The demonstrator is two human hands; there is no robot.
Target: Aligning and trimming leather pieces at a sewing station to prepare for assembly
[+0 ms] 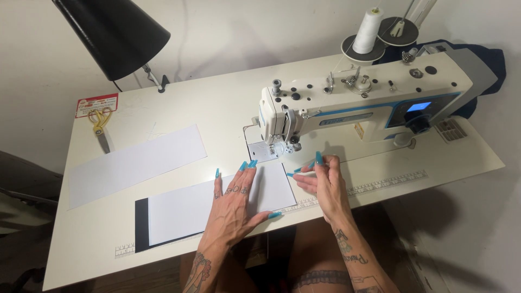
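My left hand (234, 203) lies flat, fingers spread, on a white rectangular fabric piece (184, 209) that rests over a black piece (141, 223) near the table's front edge. My right hand (320, 182) hovers just right of that piece, pinching a thin white pen-like stick (302, 174) between its fingertips. Both hands have long turquoise nails. The white piece's far right corner sits just in front of the presser foot (269, 153) of the white sewing machine (358, 106).
A second long white fabric strip (135, 163) lies to the left. Yellow-handled snips (99, 122) lie at the far left by a red-and-white label. A black lamp (116, 32) hangs over the back left. A thread cone (369, 30) stands behind the machine. A ruler strip (380, 184) runs along the front.
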